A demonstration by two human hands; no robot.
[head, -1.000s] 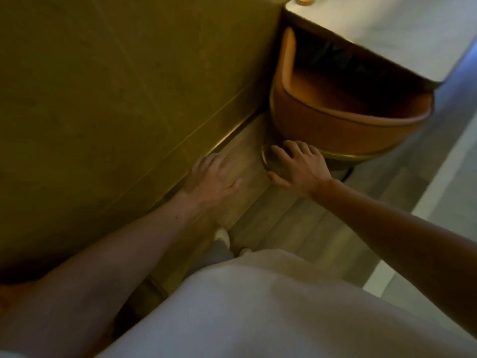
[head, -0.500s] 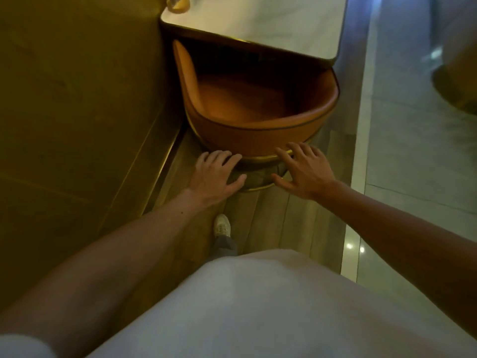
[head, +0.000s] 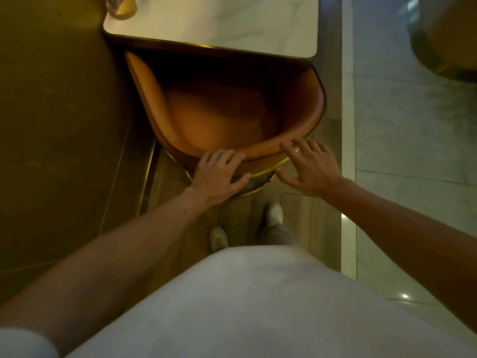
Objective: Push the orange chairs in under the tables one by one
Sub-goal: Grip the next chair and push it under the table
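Note:
An orange chair (head: 222,117) with a curved back and a gold base ring stands in front of me, its seat partly under a white marble table (head: 227,24) with a gold edge. My left hand (head: 219,174) rests on the near rim of the chair back, fingers spread over it. My right hand (head: 309,166) hovers with fingers apart at the rim's right side, fingertips touching or nearly touching it. Neither hand holds anything.
A gold-brown wall (head: 56,112) runs close along the left of the chair. My feet in white shoes (head: 274,214) stand on wood flooring. Pale tile floor (head: 402,140) lies to the right. A blurred round object (head: 449,40) is at the top right. A glass (head: 121,6) sits on the table corner.
The view has swung so that the chair and table sit straight ahead. Both hands have risen from near the chair's base to the rim of its back.

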